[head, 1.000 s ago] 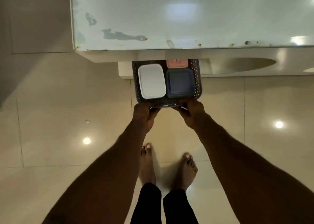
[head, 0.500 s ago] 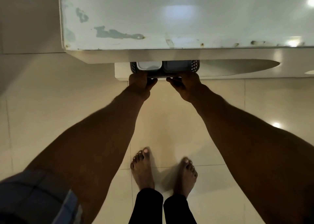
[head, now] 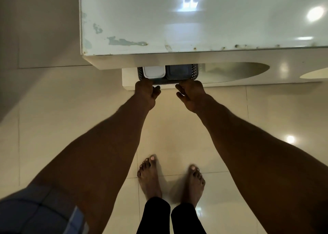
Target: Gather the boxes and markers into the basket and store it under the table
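The basket (head: 167, 82) is best pushed level and straight under the table (head: 195, 21); whether the left hand (head: 146, 92) and right hand (head: 190, 93) grip its near rim cannot be told.

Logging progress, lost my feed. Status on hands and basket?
Left hand and right hand at basket's near rim, grip unclear. Basket mostly under table, boxes inside. Nothing blocking.

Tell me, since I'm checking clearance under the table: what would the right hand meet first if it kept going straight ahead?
Probably the basket rim: the right hand is already at its near edge.
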